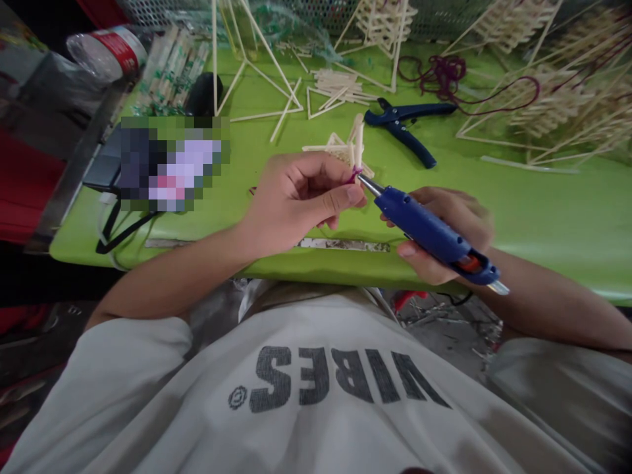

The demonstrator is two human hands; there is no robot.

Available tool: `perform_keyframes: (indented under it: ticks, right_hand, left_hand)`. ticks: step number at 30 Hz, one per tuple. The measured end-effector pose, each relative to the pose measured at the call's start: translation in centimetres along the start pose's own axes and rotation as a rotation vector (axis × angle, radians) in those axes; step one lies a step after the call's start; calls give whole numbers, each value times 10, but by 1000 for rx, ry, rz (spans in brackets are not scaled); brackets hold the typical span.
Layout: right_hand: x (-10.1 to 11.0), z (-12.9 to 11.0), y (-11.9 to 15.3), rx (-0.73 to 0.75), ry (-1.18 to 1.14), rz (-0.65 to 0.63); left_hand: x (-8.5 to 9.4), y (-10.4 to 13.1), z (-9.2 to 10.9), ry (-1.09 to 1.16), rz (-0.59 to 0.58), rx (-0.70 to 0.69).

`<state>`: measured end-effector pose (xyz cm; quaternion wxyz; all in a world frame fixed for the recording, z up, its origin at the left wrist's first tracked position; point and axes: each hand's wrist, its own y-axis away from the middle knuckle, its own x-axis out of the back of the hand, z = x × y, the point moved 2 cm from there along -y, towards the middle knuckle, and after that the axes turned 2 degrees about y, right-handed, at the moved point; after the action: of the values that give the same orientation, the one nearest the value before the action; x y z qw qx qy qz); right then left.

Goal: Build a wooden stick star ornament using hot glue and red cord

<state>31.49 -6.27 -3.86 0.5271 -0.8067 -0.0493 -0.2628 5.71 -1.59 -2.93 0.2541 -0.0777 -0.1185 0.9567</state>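
My left hand [301, 197] pinches a small piece made of pale wooden sticks [358, 145], with a purple cord [354, 175] at its lower end. In my right hand [444, 224] is a blue glue gun [424, 224], its metal nozzle pointing left and reaching the cord at my left fingertips. A clear glue stick pokes out of the gun's back end. Just behind the fingers lie several short sticks [320, 148] on the green table. Whether the nozzle touches the cord or the wood, I cannot tell.
Blue cutting pliers [402, 125] lie behind the glue gun. Stick frames [548, 105] with purple yarn [444, 72] stand at the right, another frame [257, 117] at the back left. A stick pile [338, 85], wrapped stick bundles [170, 69] and a red-labelled bottle [108, 52] are farther back.
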Motion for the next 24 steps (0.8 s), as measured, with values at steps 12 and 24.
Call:
perform_keyframes:
  ticks: [12, 24]
  right_hand:
    - [-3, -2, 0, 51, 125, 29]
    - [-3, -2, -4, 82, 151, 20]
  left_hand:
    - [1, 7, 2, -115, 85, -115]
    - [5, 13, 2, -169, 100, -97]
